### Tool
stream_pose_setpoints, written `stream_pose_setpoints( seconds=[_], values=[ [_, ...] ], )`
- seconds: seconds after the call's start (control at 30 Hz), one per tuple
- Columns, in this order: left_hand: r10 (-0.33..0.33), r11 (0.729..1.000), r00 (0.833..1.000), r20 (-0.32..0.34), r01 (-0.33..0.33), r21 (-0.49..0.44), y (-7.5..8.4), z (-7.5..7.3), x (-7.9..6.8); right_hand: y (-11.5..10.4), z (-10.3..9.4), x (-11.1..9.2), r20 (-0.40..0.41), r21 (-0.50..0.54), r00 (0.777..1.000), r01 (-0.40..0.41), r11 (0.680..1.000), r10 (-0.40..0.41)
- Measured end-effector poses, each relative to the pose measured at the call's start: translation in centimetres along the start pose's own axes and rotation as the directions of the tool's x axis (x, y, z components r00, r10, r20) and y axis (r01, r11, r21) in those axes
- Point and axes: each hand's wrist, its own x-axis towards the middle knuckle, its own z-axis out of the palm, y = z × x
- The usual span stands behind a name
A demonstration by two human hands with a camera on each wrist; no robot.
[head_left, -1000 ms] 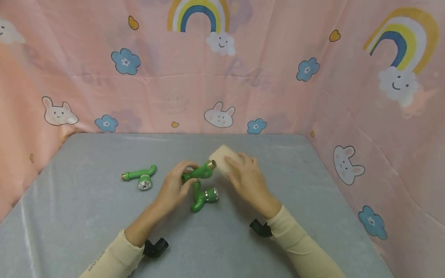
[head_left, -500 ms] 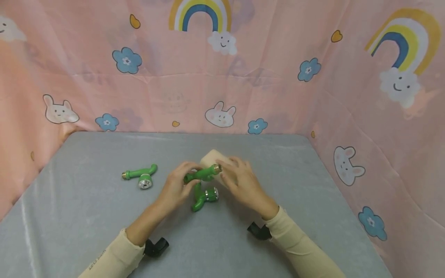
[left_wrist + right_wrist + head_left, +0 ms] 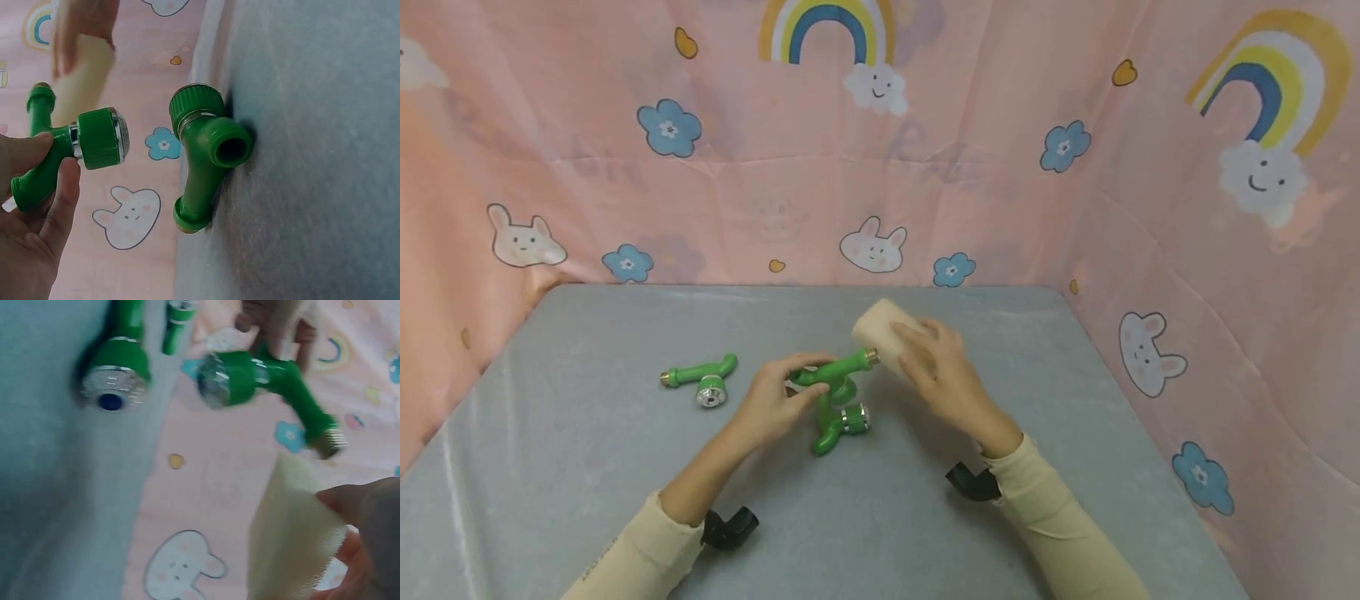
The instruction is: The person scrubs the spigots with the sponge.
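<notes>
My left hand pinches a green faucet by its spout end, between thumb and fingers, above the table. The faucet's brass threaded end points right, and its round knob faces down. A cream sponge block is gripped in my right hand, just beyond the threaded end. In the right wrist view the sponge and the faucet look apart. Below the held faucet, a second green faucet lies on the table with its silver-ringed knob to the right.
A third green faucet lies on the grey table to the left, its knob toward me. Black wrist mounts stick out by both cuffs. A pink printed curtain hangs behind the table and along its sides.
The sponge came left and nearer along the held faucet, then went back right and away. The left hand has turned the faucet so its knob now hangs lower. The faucets on the table stayed put.
</notes>
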Motion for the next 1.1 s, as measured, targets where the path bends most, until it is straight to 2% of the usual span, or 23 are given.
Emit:
stream_pose_setpoints(
  seconds=[0.07, 0.17, 0.33, 0.4, 0.53, 0.7, 0.87, 1.03, 1.1],
  values=[
    [-0.013, 1.000, 1.000, 0.004, 0.013, 0.001, 0.0, -0.1, 0.1, -0.4, -0.6, -0.1, -0.031, 0.061, 1.000, 0.008, 0.998, -0.006],
    [-0.033, 0.999, 0.999, 0.008, 0.033, 0.000, -0.1, -0.2, 0.1, -1.2, -1.2, -0.4, -0.067, 0.086, 0.997, 0.052, 0.995, -0.047],
    [-0.060, 0.998, 0.998, 0.012, 0.060, -0.018, -0.1, -0.3, 0.1, -2.0, -0.5, -0.7, -0.064, -0.007, 0.985, 0.160, 0.987, -0.160],
    [-0.071, 0.997, 0.997, 0.013, 0.072, -0.039, -0.1, -0.3, 0.0, -2.2, -0.1, -0.8, -0.054, -0.039, 0.982, 0.179, 0.983, -0.181],
    [-0.096, 0.992, 0.995, 0.005, 0.096, -0.079, 0.0, -0.4, 0.0, -2.2, 0.4, -0.8, -0.047, -0.068, 0.983, 0.173, 0.982, -0.177],
    [-0.130, 0.987, 0.991, -0.032, 0.127, -0.099, 0.1, -0.6, 0.2, -1.6, 0.3, -0.6, -0.041, -0.071, 0.991, 0.127, 0.989, -0.130],
    [-0.135, 0.987, 0.989, -0.066, 0.129, -0.096, 0.0, -1.1, 0.3, -0.8, 0.2, -0.4, -0.021, -0.072, 0.996, 0.084, 0.994, -0.086],
    [-0.155, 0.983, 0.985, -0.081, 0.146, -0.112, -0.3, -1.2, 0.4, -0.5, 0.0, -0.3, -0.028, -0.062, 0.997, 0.074, 0.995, -0.076],
    [-0.171, 0.980, 0.982, -0.087, 0.159, -0.122, -0.2, -1.2, 0.5, -0.6, 0.0, -0.3, -0.049, -0.053, 0.993, 0.103, 0.993, -0.106]
  ],
)
